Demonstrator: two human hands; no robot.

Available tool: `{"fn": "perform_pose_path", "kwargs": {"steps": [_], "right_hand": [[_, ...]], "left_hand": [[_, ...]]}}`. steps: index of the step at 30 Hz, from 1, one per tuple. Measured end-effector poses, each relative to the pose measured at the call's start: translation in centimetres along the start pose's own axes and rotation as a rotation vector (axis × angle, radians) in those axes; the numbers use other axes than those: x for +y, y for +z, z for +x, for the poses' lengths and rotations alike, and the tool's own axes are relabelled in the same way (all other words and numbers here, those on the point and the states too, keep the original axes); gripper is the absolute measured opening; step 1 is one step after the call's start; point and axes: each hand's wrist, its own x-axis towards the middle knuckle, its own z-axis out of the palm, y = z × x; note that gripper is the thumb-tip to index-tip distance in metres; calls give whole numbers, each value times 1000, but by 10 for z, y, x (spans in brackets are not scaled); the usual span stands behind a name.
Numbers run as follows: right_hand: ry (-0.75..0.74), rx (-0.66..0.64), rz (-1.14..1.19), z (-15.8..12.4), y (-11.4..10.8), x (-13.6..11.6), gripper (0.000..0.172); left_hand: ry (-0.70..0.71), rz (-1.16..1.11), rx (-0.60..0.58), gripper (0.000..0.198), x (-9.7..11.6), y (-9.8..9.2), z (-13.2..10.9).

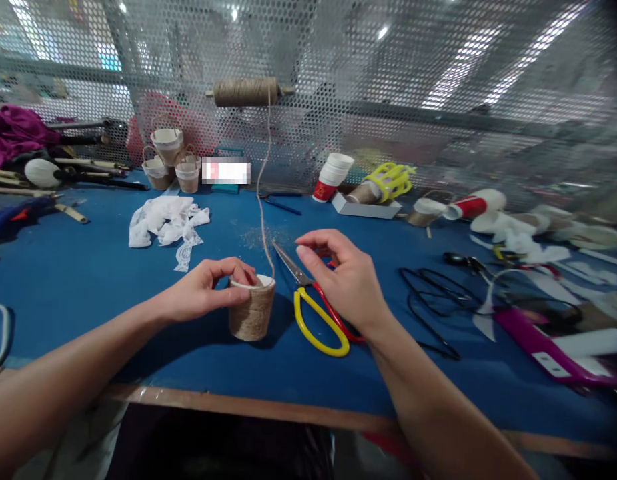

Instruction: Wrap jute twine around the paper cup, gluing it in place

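Note:
My left hand [213, 287] grips a small cup [251, 317] wrapped in brown twine. Its fingers reach inside the white rim, with the thumb against the outside wall. From the cup's rim a strand of twine [262, 207] rises to a spool of twine [245, 92] hung on the mesh. Beside the cup lie scissors [321, 333] with one yellow and one red handle, tips pointing away from me. My right hand [345, 277] hovers over the red handle, fingers curved, thumb and index tips close but apart, with nothing visible between them. The hand partly covers the scissors.
Crumpled white lace [163, 220] lies at the left, before several small twine baskets [168, 147]. Stacked paper cups [333, 177] and a grey tray [365, 208] stand behind. At the right are a black cable [428, 287] and a purple tool [528, 343]. Perforated metal mesh [363, 87] closes off the back.

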Motion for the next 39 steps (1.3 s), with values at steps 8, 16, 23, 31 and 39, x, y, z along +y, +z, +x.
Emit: {"fn": "perform_pose_path", "kwargs": {"steps": [8, 16, 23, 31, 39], "right_hand": [[441, -458, -765, 19, -34, 37, 28], [647, -479, -737, 18, -28, 81, 23], [772, -246, -341, 13, -37, 80, 12], [734, -147, 368, 8, -32, 39, 14], [502, -360, 514, -17, -23, 2, 19]], "left_hand": [[36, 196, -53, 13, 5, -13, 0], [-4, 222, -104, 13, 12, -15, 0], [-61, -71, 167, 13, -5, -10, 5], [1, 16, 227, 12, -19, -6, 8], [-87, 284, 290, 17, -14, -5, 7]]}}
